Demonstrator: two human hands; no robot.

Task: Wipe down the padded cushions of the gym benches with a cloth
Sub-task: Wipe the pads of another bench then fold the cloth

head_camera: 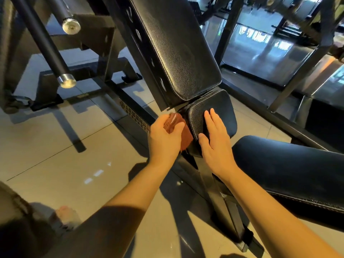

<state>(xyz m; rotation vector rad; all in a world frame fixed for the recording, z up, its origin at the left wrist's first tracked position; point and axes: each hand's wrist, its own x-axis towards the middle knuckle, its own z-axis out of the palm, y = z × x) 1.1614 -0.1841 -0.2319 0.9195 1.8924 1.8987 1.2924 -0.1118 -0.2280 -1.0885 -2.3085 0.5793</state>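
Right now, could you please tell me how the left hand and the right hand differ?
The left hand grips the reddish-brown cloth with curled fingers; the right hand holds nothing and its fingers are straight. The left hand is at the side edge of the small seat cushion; the right hand lies flat on its top face. Both are bare and at the same cushion.
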